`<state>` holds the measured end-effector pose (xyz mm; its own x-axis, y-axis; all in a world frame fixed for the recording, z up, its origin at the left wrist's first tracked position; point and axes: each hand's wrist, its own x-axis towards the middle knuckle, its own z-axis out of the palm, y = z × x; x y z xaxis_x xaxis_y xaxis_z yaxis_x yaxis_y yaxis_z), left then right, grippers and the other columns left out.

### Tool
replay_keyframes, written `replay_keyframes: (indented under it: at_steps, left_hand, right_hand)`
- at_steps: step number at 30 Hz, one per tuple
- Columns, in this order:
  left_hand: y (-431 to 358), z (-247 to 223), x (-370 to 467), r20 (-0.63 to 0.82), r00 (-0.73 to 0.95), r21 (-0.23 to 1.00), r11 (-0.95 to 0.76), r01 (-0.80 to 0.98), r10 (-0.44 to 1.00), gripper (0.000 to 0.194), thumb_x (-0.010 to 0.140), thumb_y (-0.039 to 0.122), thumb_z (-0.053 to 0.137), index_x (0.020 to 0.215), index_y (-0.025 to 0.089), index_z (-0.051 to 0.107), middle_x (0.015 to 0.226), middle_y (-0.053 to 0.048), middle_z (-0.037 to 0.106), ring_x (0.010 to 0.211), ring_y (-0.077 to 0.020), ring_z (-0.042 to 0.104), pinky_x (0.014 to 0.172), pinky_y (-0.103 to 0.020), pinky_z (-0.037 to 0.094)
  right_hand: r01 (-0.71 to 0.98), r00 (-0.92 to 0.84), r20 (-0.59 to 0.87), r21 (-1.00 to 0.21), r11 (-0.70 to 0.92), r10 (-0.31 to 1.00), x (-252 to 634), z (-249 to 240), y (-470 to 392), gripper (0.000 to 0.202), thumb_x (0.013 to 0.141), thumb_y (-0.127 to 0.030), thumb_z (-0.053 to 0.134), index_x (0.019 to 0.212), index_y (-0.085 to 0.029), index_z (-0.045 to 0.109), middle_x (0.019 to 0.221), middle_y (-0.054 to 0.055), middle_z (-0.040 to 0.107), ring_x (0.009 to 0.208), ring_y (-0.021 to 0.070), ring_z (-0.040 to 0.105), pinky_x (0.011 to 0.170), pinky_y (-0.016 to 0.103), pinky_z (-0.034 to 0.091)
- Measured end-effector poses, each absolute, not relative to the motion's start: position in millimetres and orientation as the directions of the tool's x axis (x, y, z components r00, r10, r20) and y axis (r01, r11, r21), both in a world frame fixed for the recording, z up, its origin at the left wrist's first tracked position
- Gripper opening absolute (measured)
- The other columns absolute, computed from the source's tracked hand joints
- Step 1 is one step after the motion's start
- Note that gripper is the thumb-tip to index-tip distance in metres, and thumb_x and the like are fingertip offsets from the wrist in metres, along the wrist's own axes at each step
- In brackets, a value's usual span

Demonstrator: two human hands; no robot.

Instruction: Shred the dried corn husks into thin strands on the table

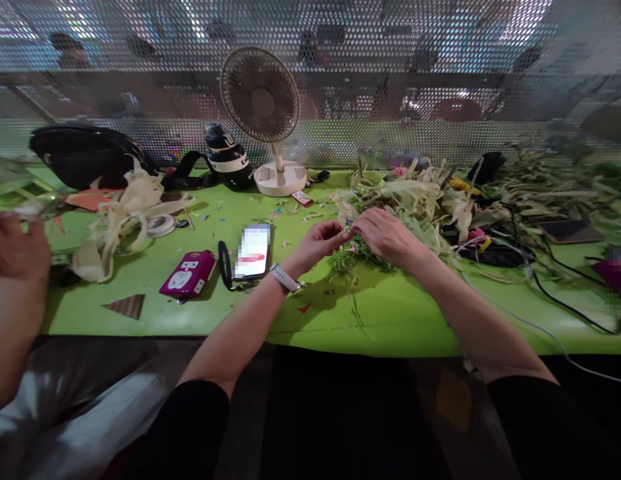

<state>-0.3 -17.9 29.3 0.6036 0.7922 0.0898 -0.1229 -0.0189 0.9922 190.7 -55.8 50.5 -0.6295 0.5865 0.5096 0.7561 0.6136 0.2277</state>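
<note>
Over the green table (310, 327), my left hand (323, 243) and my right hand (385, 237) meet with their fingertips almost touching. Both hands are closed in a pinch. What lies between the fingers is small and mostly hidden, so I cannot make out its kind. Thin green stems and leaves (357, 263) lie or hang just under my hands. Right behind them spreads a heap of pale, dry husk-like leaves (410, 193). A light-coloured watch band (285, 278) is on my left wrist.
A fan (260, 100), a black bottle (229, 157) and a black bag (90, 157) stand at the back. Left of my hands lie a lit phone (253, 250) and a purple case (189, 275). Cables (565, 303) run on the right. Another person's hand (17, 247) is far left.
</note>
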Motion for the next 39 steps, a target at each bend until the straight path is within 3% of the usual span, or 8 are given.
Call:
replay_keyframes:
  at_steps: [4,11,30,35,39]
  left_hand:
    - [-19,30,1,0.161,0.572,0.987,-0.122,-0.106,0.804,0.044,0.065,0.048,0.081,0.074,0.015,0.054,0.063,0.005,0.052,0.053,-0.0031,0.045,0.046,-0.017,0.033]
    - [-16,22,2,0.238,0.518,0.971,-0.191,-0.144,0.822,0.049,0.064,0.048,0.080,0.090,0.016,0.054,0.086,-0.004,0.067,0.070,-0.0100,0.063,0.049,-0.017,0.048]
    - [-16,16,3,0.286,0.479,0.955,-0.208,-0.211,0.830,0.046,0.065,0.046,0.081,0.090,0.015,0.059,0.086,-0.005,0.072,0.076,-0.0153,0.069,0.058,-0.025,0.057]
    - [-15,21,-1,0.170,0.525,0.978,-0.077,-0.195,0.834,0.053,0.064,0.047,0.081,0.100,0.017,0.056,0.085,-0.002,0.070,0.075,-0.0143,0.069,0.058,-0.024,0.056]
    - [-12,25,-6,-0.018,0.648,0.985,0.123,-0.117,0.762,0.049,0.077,0.060,0.066,0.098,0.017,0.058,0.079,-0.002,0.067,0.069,-0.0127,0.068,0.058,-0.023,0.055]
  right_hand:
    - [0.757,-0.619,0.512,0.186,0.626,0.596,193,49,-54,0.021,0.096,-0.014,0.041,0.094,-0.012,0.062,0.087,0.012,0.062,0.078,0.0207,0.050,0.070,0.033,0.044]
    - [0.750,-0.620,0.504,0.155,0.643,0.601,193,46,-51,0.018,0.095,-0.013,0.044,0.094,-0.011,0.062,0.087,0.011,0.062,0.079,0.0200,0.051,0.070,0.032,0.044]
    - [0.743,-0.594,0.533,0.076,0.665,0.603,196,49,-50,0.014,0.093,-0.015,0.047,0.092,-0.014,0.061,0.085,0.010,0.063,0.080,0.0205,0.054,0.070,0.032,0.045]
    - [0.762,-0.585,0.490,0.058,0.645,0.646,195,51,-51,0.015,0.095,-0.018,0.044,0.092,-0.016,0.058,0.087,0.009,0.061,0.080,0.0201,0.053,0.071,0.032,0.045]
    - [0.754,-0.608,0.433,0.053,0.654,0.666,194,54,-54,0.017,0.098,-0.018,0.040,0.094,-0.015,0.057,0.089,0.009,0.060,0.080,0.0192,0.052,0.071,0.032,0.045]
